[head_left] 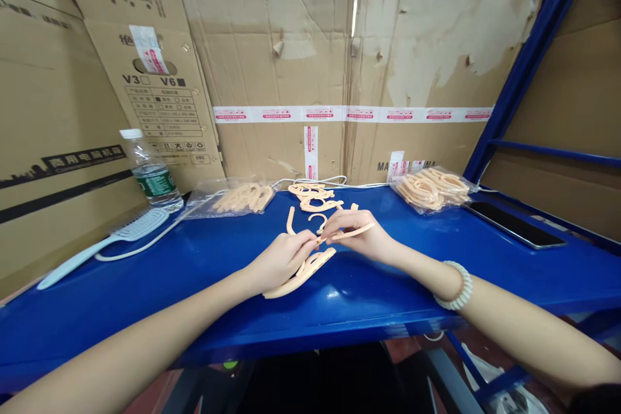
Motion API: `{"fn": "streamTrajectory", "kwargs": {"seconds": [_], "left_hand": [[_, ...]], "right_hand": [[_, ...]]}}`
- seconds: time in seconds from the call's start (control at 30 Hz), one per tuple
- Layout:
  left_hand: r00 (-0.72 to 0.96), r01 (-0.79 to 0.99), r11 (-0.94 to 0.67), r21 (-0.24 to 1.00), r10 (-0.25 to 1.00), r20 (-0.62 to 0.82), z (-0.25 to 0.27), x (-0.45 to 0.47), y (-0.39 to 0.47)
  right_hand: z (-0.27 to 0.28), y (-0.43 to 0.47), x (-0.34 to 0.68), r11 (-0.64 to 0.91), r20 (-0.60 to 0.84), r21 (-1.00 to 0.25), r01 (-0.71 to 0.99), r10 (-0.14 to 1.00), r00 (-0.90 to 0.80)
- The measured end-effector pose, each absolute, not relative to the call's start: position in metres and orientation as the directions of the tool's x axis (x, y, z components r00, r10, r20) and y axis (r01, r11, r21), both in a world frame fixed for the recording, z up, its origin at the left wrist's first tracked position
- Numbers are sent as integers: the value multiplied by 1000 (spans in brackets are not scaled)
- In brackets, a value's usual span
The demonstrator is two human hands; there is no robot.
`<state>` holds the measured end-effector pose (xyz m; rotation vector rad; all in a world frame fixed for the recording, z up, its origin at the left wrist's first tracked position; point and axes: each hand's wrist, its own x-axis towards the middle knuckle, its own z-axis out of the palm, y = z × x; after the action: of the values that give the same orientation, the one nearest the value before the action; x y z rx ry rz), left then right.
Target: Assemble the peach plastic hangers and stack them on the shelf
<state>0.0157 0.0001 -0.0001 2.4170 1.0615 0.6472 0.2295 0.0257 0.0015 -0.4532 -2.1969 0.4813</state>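
My left hand (281,260) is closed, its fingertips pinching cream plastic hanger pieces at the middle of the table. Close against it, my right hand (361,233) grips a thin curved hanger arm (356,231) whose end sticks out to the right. The fingertips hide where the pieces meet. A curved hanger arm with slots (303,279) shows below my left hand; I cannot tell whether it is held or lies on the table. A hanger hook (317,218) and another curved piece (290,220) show just beyond my hands.
Several hanger pieces (315,196) lie farther back. Clear bags of similar pieces sit at left (245,197) and right (429,187). A water bottle (154,178), a hairbrush (111,239), a white cable (140,248) and a phone (517,225) surround the blue table (388,297). Cardboard (281,65) walls the back.
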Motion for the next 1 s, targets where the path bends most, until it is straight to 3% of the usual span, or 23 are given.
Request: {"fn": "streamTrajectory", "kwargs": {"seconds": [0.13, 0.3, 0.6, 0.8, 1.0], "left_hand": [[592, 617, -622, 483, 771, 236, 0, 16, -2], [610, 610, -649, 455, 751, 253, 0, 15, -2], [646, 536, -715, 450, 690, 327, 0, 14, -2], [657, 523, -722, 453, 680, 325, 2, 14, -2], [672, 468, -691, 551, 683, 286, -1, 13, 0]], "right_hand": [[0, 22, 229, 915, 695, -350, 201, 397, -599], [1, 18, 231, 963, 691, -23, 270, 211, -692], [7, 13, 231, 872, 629, 402, 281, -40, -776], [7, 15, 233, 838, 593, 470, 279, -65, -803], [-1, 18, 233, 881, 590, 405, 246, -47, -806]]}}
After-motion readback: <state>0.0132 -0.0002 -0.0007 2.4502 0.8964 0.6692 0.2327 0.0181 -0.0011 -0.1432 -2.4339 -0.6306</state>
